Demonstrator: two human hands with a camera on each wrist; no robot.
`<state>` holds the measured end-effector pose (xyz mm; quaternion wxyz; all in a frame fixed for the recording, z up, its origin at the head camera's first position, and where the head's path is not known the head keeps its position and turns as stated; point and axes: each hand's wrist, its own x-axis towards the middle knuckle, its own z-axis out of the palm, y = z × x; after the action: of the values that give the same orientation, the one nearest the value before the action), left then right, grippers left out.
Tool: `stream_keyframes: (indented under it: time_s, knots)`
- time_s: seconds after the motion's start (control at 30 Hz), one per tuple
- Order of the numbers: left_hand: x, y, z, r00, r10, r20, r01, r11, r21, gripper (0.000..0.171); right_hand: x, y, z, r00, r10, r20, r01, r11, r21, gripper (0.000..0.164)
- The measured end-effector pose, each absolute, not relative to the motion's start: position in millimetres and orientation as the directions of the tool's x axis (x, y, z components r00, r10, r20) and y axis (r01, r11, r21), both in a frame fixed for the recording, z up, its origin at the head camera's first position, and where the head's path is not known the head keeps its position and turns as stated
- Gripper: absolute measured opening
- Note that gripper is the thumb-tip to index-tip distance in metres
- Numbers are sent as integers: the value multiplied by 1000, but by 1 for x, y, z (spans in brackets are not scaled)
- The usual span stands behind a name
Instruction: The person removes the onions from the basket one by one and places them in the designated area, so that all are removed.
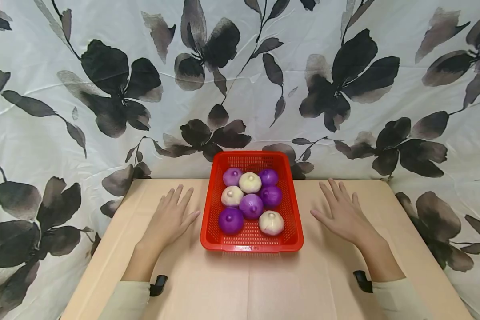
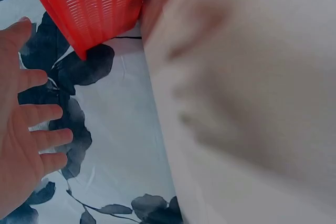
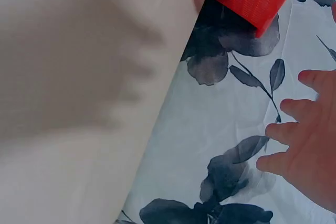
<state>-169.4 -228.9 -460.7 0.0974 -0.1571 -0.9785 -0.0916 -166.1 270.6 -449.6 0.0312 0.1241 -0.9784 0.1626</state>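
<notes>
Red rectangular perforated plastic basket (image 1: 252, 246) sits at the centre of the head view on a pale beige table (image 1: 280, 289), its far end overlapping the table's back edge in the frame. Strips of tabletop separate it from both hands, and a wider stretch of surface runs from its front rim to the bottom of the frame. Two hands show: the left hand (image 1: 169, 218) at centre left, the right hand (image 1: 347, 216) at centre right, each with fingers spread and apart from the basket. Eight round pieces lie inside it: five glossy purple onions (image 1: 251, 206) and three cream-white onions (image 1: 271, 222).
</notes>
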Motion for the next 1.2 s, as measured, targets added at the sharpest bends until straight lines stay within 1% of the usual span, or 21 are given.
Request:
stream_keyframes:
  time_s: [0.27, 0.57, 0.73, 0.9, 1.2]
  knots:
    - [-176, -219, -457, -913, 331, 236, 369, 919, 140, 73, -173, 266, -448, -958, -279, 73, -286, 893, -346, 90]
    - [-177, -207, -455, -906, 351, 239, 407, 877, 255, 72, -181, 254, -443, -928, -352, 119, -371, 861, -348, 85]
    - [-180, -204, -459, -905, 351, 241, 413, 861, 296, 71, -185, 250, -443, -905, -402, 139, -423, 823, -378, 81]
    - [-182, -201, -464, -907, 349, 237, 414, 844, 341, 65, -189, 247, -441, -894, -428, 134, -442, 790, -424, 78]
    - [-184, -197, -466, -915, 336, 225, 399, 838, 371, 53, -201, 232, -430, -862, -492, 120, -489, 747, -450, 74]
